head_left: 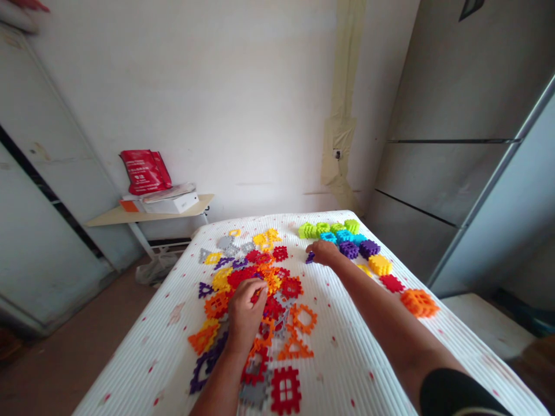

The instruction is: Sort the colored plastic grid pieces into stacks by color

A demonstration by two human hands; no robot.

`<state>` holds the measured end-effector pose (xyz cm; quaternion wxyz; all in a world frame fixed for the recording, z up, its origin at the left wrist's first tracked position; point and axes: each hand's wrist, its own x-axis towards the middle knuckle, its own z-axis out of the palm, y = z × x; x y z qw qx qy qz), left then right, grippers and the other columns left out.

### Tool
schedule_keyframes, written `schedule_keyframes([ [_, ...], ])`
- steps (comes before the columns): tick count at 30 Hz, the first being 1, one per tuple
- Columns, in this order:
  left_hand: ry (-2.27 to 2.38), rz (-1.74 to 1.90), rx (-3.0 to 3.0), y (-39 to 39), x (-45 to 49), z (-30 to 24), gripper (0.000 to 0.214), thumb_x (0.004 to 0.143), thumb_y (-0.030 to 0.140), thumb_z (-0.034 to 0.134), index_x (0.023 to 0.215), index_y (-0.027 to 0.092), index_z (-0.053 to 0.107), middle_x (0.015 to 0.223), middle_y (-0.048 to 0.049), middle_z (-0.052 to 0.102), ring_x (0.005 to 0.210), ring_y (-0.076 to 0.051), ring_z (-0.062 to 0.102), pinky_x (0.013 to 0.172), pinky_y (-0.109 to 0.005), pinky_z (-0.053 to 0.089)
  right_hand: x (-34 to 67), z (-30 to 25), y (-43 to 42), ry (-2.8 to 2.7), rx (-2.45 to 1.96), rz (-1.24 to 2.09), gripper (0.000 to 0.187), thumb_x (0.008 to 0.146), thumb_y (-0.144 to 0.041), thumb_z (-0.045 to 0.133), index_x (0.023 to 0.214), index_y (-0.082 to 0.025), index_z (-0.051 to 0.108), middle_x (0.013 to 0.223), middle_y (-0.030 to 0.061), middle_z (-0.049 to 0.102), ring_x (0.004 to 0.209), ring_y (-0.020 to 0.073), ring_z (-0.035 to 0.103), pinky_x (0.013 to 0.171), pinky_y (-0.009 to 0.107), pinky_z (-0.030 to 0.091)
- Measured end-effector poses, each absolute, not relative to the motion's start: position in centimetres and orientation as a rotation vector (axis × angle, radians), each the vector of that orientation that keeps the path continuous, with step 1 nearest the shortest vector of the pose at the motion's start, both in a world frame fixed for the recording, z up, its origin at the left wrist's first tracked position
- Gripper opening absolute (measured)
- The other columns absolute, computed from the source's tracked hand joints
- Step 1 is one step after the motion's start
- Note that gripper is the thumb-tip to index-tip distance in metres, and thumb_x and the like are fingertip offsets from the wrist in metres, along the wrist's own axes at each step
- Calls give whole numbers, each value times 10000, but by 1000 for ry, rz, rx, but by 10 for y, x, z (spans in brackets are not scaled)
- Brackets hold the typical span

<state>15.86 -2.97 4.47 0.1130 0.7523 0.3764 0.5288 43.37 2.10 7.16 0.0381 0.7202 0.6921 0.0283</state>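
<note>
Over cloth point(338, 358), right hand point(323, 252) pinching purple piece point(310, 258), left hand point(246, 309), grip unclear, red bags point(145, 172), lettering illegible

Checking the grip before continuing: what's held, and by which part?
Right hand: notched purple plastic piece, apparently by one edge. Left hand: cannot tell, fingers curled.

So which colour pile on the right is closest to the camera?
The orange pile, at the near right end. The red pile lies just beyond it, then the yellow pile, with purple piles, blue piles and green piles farther still.
</note>
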Motion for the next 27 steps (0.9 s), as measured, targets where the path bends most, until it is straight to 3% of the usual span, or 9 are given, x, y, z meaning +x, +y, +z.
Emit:
schedule_keyframes([
  [15, 1110, 1556, 2235, -28, 159, 44, 114, 780, 229, 546, 747, 192, 649, 785, -32, 669, 756, -147, 630, 735, -274, 519, 433, 70, 28, 2101, 2129, 104, 471, 733, -245, 603, 1198, -316, 576, 1110, 67, 649, 968, 222, 611, 760, 309, 462],
  [27, 1108, 1553, 2213, -28, 159, 43, 120, 780, 234, 539, 754, 198, 651, 791, -34, 671, 764, -152, 631, 745, -281, 521, 425, 70, 26, 2093, 2085, 167, 354, 764, -185, 531, 1094, -258, 637, 1049, 92, 665, 971, 241, 612, 746, 337, 465],
])
